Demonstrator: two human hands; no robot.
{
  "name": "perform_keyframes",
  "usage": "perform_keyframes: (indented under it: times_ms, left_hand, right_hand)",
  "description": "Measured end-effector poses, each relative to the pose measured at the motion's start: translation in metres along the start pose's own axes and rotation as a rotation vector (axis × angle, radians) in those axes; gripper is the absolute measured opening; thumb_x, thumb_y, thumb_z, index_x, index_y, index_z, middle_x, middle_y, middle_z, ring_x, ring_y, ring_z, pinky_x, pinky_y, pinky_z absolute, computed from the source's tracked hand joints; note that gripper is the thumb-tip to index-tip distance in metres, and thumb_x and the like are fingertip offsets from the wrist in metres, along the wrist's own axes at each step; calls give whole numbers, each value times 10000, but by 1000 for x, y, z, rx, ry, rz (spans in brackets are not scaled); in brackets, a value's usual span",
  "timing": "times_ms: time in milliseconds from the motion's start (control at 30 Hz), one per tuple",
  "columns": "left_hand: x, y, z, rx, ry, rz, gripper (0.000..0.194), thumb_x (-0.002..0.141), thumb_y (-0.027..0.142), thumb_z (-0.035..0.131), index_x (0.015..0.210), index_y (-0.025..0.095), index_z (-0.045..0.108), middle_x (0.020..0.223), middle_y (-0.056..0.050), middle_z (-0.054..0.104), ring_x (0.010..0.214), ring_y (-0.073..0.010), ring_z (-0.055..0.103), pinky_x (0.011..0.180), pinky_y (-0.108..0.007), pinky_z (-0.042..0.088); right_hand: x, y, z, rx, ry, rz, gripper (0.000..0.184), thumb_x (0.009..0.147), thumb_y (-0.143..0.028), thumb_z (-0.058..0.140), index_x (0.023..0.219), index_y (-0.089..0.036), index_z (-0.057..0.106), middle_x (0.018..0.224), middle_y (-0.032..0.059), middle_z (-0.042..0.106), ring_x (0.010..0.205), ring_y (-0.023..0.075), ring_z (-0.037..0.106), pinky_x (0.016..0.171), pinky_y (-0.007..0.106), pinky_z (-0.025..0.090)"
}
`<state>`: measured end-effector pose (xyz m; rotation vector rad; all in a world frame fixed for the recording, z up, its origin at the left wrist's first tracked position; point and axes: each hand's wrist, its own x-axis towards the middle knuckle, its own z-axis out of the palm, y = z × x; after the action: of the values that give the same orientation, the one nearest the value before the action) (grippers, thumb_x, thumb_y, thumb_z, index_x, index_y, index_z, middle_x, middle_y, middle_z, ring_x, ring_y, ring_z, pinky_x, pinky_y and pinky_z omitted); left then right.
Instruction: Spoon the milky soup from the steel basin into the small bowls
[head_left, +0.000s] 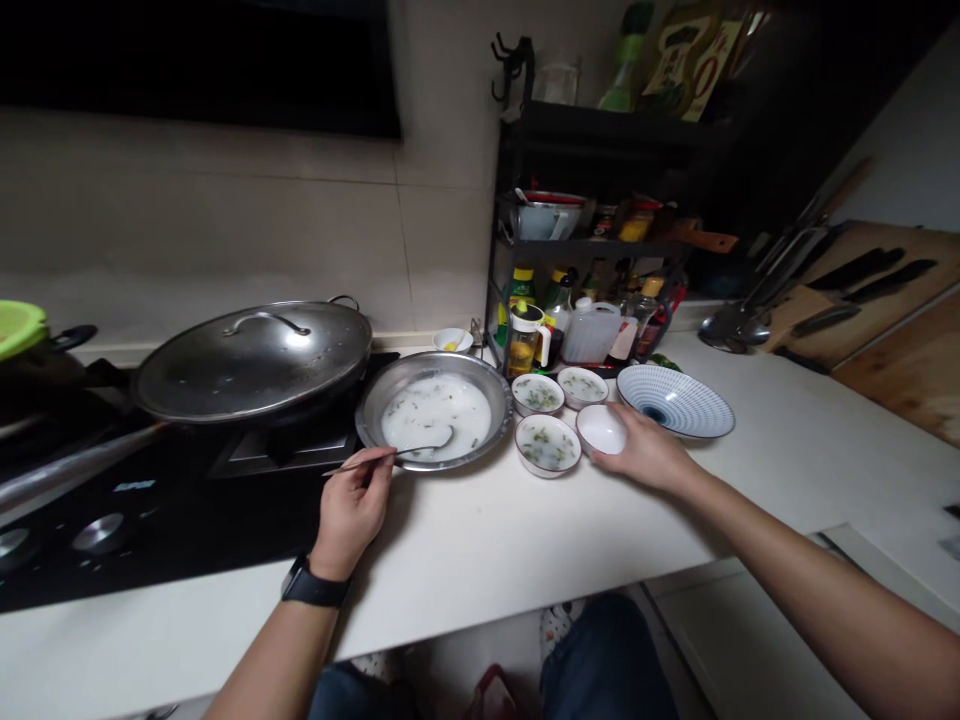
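Observation:
My left hand (351, 508) is closed on the handle of a metal ladle (420, 450), whose scoop rests in a steel basin (375, 400) of white porridge with green bits. My right hand (641, 450) grips the side of a small empty white bowl (601, 428) on the white counter. Three small bowls (547, 443) filled with the same porridge sit between the basin and the empty bowl. A black watch is on my left wrist.
A lidded wok (251, 358) sits on the black stove (150, 500) at left. A blue-striped bowl (675, 400) lies right of the small bowls. A black rack (585, 240) of bottles and condiments stands behind. Knives and a wooden board (885, 300) are far right.

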<state>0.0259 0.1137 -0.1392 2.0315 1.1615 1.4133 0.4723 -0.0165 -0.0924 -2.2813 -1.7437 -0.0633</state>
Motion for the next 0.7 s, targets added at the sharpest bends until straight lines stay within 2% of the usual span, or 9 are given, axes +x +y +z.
perform_keyframes:
  times_ms: [233, 333, 433, 500, 600, 700]
  left_hand:
    - [-1, -2, 1, -10, 3, 7, 269, 963, 399, 602, 968, 187, 768, 808, -73, 768, 795, -227, 751, 721, -312, 606]
    - [-1, -2, 1, -17, -6, -1, 264, 967, 391, 604, 973, 186, 770, 838, -74, 775, 811, -225, 752, 730, -309, 605]
    - [-2, -2, 1, -33, -17, 5, 256, 972, 384, 610, 983, 188, 774, 902, -79, 784, 817, -216, 751, 736, -305, 601]
    - [-2, -2, 1, -40, -20, 10, 251, 975, 378, 616, 988, 187, 777, 933, -82, 787, 819, -210, 750, 743, -304, 600]
    - [-3, -2, 0, -36, -20, 6, 249, 980, 373, 616, 985, 184, 778, 947, -82, 789, 824, -206, 751, 752, -300, 599]
    - [-3, -3, 1, -38, -21, 11, 243, 984, 359, 613, 998, 181, 778, 957, -84, 790, 855, -209, 753, 778, -301, 599]
  right_hand:
    - [4, 4, 7, 50, -32, 10, 968, 744, -616, 743, 1547, -161, 450, 1532, 216, 552, 1427, 425, 526, 1179, 528, 436]
    - [3, -3, -1, 1, -92, 26, 1086, 696, -660, 775, 1568, -117, 423, 1588, 260, 477, 1486, 468, 439, 1203, 578, 396]
    - [0, -24, -12, -39, -92, -42, 1138, 685, -710, 773, 1588, -121, 407, 1647, 263, 395, 1539, 482, 340, 1231, 625, 338]
    - [1, -44, -15, -27, -127, -127, 1148, 691, -754, 755, 1586, -120, 415, 1653, 255, 391, 1545, 466, 337, 1246, 624, 314]
    - [7, -70, -9, -27, -216, -198, 1238, 614, -773, 798, 1569, -77, 430, 1635, 273, 412, 1545, 473, 328, 1265, 618, 269]
    - [13, -86, 2, -23, -228, -217, 1206, 614, -739, 808, 1550, -71, 446, 1590, 291, 465, 1500, 478, 398, 1254, 633, 256]
